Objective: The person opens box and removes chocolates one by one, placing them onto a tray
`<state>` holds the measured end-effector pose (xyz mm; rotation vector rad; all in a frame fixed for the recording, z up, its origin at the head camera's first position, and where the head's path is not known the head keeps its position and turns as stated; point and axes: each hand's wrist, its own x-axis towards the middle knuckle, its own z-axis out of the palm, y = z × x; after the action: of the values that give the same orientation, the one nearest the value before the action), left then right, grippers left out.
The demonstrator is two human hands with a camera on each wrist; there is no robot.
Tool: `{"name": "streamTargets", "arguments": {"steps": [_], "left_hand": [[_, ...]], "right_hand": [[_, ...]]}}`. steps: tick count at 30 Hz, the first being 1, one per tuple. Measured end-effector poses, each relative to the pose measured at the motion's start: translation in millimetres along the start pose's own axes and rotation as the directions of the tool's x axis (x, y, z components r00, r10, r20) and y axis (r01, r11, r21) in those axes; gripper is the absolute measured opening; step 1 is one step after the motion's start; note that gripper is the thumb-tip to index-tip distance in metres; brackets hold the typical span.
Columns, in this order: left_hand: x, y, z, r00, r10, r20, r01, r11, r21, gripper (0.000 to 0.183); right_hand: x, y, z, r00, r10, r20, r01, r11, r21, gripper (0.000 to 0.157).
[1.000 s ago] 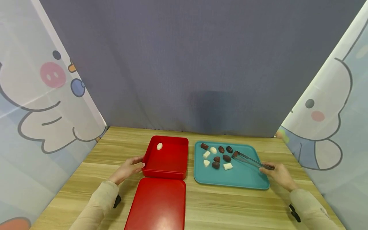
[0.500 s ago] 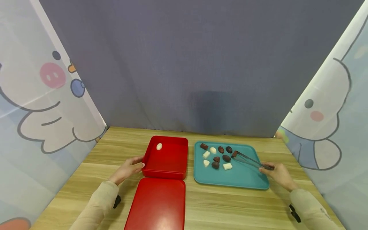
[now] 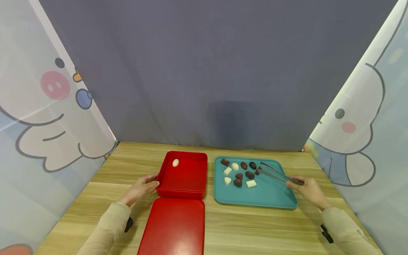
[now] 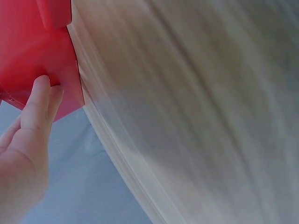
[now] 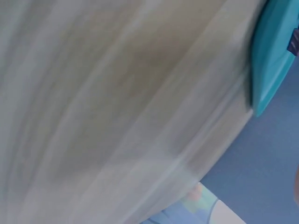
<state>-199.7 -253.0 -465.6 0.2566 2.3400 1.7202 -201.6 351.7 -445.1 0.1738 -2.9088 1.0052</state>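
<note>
My left hand (image 3: 140, 188) rests at the near left corner of a red box (image 3: 189, 173). In the left wrist view, nearly straight fingers (image 4: 35, 105) press on its outer wall. One white egg-shaped chocolate (image 3: 175, 162) lies inside the box, far left. My right hand (image 3: 308, 191) holds metal tongs (image 3: 280, 173) over the right part of a teal tray (image 3: 271, 198). The tong tips are spread, with the lower arm's end right at a dark brown chocolate piece (image 3: 257, 171). The right wrist view catches only the tray's corner (image 5: 268, 60) and a sliver of the hand.
Several brown and white chocolates, such as a white block (image 3: 251, 183) and a dark one (image 3: 237, 182), lie on the tray's left half. A red lid (image 3: 178, 219) lies in front of the box on the wooden table (image 3: 242, 230). A grey curtain (image 3: 204, 88) hangs behind.
The tongs' arms, earlier close about the dark brown piece, have spread apart, and that piece now sits by the lower tip. My left hand and the red box stay put.
</note>
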Motion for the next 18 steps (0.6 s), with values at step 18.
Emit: {"name": "streamTargets", "arguments": {"steps": [18], "left_hand": [[-1.9, 2.1, -0.8, 1.000, -0.010, 0.002, 0.010, 1.000, 0.008, 0.058]], "right_hand": [[21.5, -52.9, 10.7, 0.999, -0.038, -0.017, 0.039, 0.997, 0.072, 0.055]]}}
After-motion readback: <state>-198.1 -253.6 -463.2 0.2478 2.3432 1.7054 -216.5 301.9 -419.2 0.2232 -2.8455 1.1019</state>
